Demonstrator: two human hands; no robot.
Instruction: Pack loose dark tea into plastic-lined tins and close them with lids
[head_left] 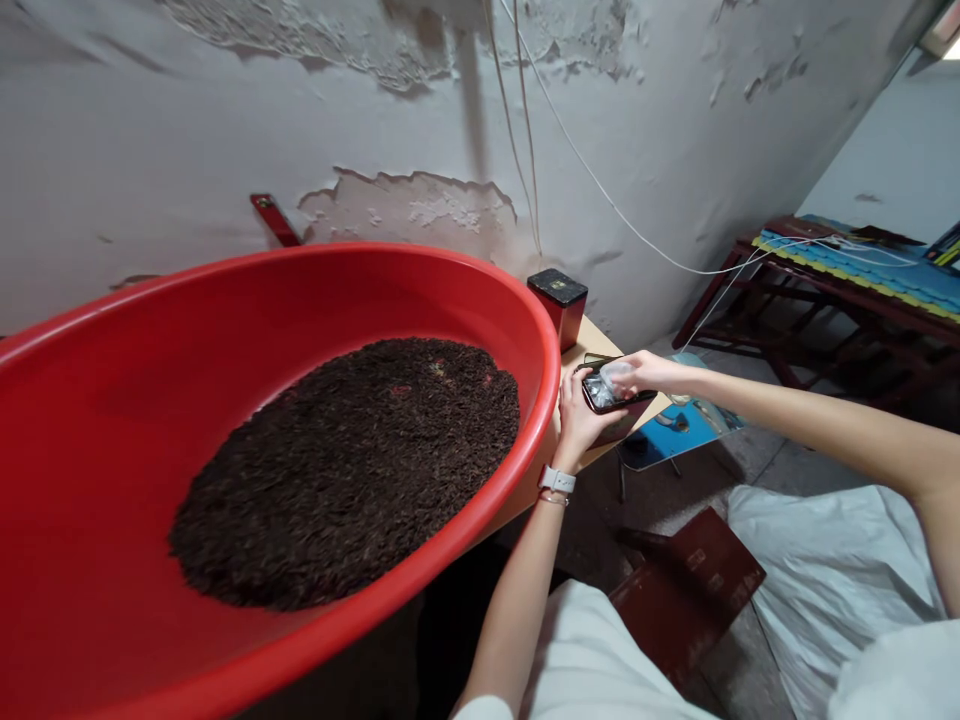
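On the corner of a wooden table, my left hand (582, 418) wraps around the side of a dark rectangular tin (632, 414), steadying it. Its top is uncovered, and a clear plastic bag (600, 390) lines the inside. My right hand (642, 372) pinches the bag at the tin's mouth; the fingertips are slightly blurred. Just left of the tin stands a large red plastic basin (541, 400), with a wide heap of dark, dry tea leaves (360, 470) in it. What lies inside the bag is too small to tell.
Behind the tin, a closed red tin with a black lid (559, 288) stands by the wall. A low blue table (679, 432) and a dark red wooden stool (694, 580) are at the right. White cables (600, 185) hang along the peeling wall. White sacking (832, 550) lies lower right.
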